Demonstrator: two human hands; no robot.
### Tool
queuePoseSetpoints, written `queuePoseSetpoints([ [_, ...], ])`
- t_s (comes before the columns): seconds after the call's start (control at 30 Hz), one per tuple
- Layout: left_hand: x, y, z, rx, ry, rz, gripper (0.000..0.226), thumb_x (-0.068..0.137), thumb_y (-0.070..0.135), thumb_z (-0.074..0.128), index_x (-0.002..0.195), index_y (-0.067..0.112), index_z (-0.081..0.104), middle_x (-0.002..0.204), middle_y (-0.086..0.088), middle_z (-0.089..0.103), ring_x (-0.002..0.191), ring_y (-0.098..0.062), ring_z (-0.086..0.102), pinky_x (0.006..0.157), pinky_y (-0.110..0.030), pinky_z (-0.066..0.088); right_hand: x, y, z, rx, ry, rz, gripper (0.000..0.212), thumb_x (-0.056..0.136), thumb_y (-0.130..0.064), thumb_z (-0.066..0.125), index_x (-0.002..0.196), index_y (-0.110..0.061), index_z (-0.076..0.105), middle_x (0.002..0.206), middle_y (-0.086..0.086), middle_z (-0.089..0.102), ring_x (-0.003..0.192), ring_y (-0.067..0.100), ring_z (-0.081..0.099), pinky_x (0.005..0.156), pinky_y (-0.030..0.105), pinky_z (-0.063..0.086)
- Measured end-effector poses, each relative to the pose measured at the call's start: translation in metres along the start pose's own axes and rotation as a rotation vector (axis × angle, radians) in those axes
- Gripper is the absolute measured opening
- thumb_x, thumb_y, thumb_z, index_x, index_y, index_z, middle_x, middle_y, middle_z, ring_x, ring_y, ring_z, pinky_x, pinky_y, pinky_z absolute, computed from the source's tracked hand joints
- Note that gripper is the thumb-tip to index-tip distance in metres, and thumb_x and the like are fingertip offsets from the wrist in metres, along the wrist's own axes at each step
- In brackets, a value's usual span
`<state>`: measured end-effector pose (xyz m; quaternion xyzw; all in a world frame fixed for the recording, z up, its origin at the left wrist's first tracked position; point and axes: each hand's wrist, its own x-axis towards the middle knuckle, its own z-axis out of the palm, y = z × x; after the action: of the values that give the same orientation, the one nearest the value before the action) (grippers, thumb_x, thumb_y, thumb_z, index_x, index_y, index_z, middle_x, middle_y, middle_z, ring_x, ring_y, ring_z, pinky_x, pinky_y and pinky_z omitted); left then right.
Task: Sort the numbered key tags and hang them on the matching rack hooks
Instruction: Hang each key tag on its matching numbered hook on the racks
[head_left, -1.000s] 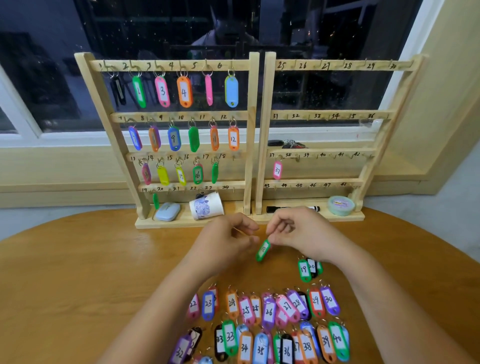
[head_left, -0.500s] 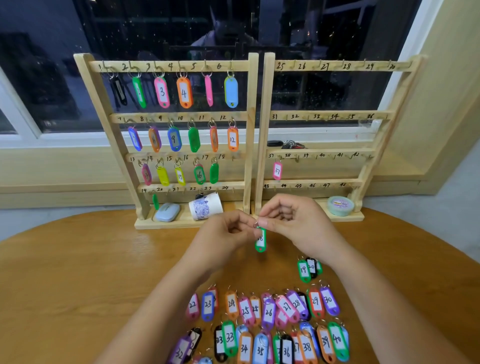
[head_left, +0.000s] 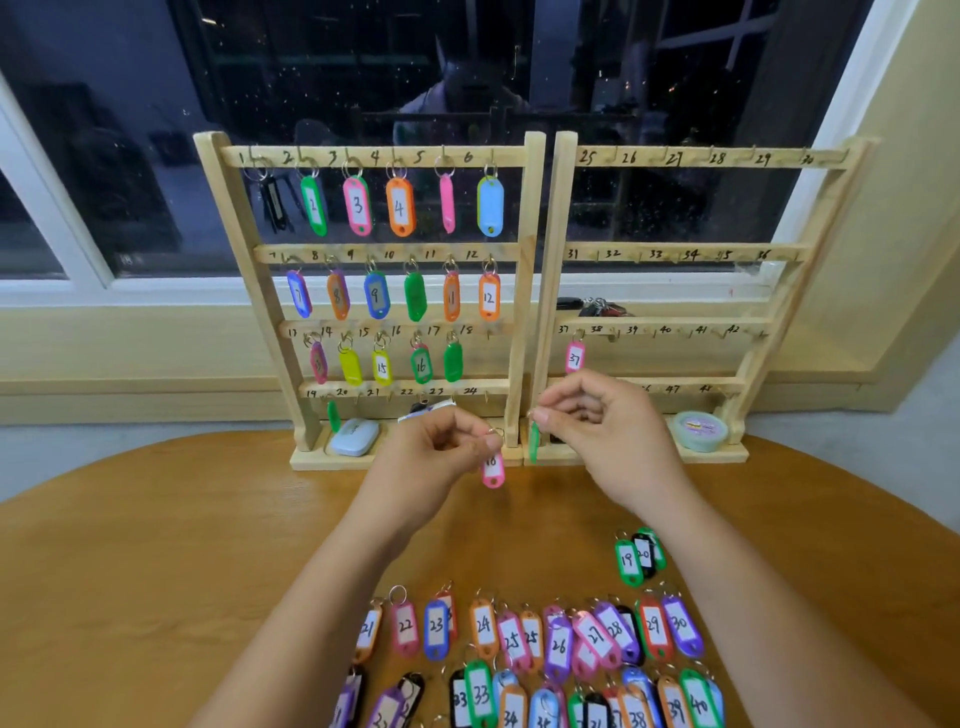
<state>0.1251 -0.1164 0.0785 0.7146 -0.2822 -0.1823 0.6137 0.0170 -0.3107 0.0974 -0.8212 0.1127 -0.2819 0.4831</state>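
Directly before the base of the wooden key rack (head_left: 525, 291), the left hand (head_left: 441, 447) pinches the ring of a pink key tag (head_left: 492, 472), which dangles above the desk (head_left: 156, 571). Just beside it, the right hand (head_left: 602, 431) pinches a green key tag (head_left: 533, 442) that hangs edge-on. More numbered tags (head_left: 558, 644) lie in rows nearer the person.

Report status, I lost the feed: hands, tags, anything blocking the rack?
Left hand pinches pink tag by its ring. Right hand pinches green tag. Both low before rack; hook 18 bare, nothing blocking.
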Motion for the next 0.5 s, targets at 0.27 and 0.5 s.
queuePoseSetpoints([
  [0.27,0.001,0.004,-0.01,0.0,0.073,0.024,0.012,0.099,0.026,0.077,0.094,0.016,0.082,0.087,-0.009,0.078,0.079,-0.009,0.067,0.08,-0.023,0.054,0.051,-0.03,0.031,-0.125,0.144,-0.084,0.009,0.094,-0.02,0.08,0.094,-0.028,0.075,0.089,-0.016,0.076,0.086,-0.003,0.071,0.077,0.018,0.057],
  [0.5,0.003,0.004,-0.013,0.009,0.1,0.044,0.01,0.1,0.02,0.075,0.094,0.015,0.081,0.083,-0.007,0.079,0.083,-0.01,0.07,0.081,-0.017,0.055,0.078,-0.035,0.043,-0.22,0.211,-0.103,0.01,0.096,-0.022,0.077,0.092,-0.03,0.073,0.083,-0.015,0.075,0.079,-0.001,0.072,0.07,0.02,0.057],
])
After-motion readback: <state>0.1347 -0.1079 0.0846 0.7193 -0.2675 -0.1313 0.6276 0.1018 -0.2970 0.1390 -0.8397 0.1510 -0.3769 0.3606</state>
